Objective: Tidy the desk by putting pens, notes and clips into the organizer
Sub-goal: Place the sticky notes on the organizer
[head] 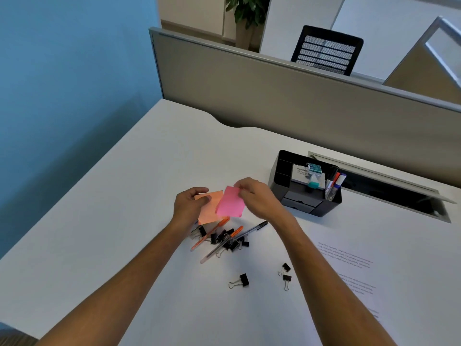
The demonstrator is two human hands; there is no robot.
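Pink note hangs above the desk, pinched at its far edge by the right hand. The left hand grips an orange note just beside it, the two overlapping. Pens and binder clips lie heaped below. The organizer stands near right, bare desk between.

Little can be read. A grey box in the black organizer carries dark lettering starting "com", the rest blurred. A printed sheet on the bench, near right, bears lines too small to read.
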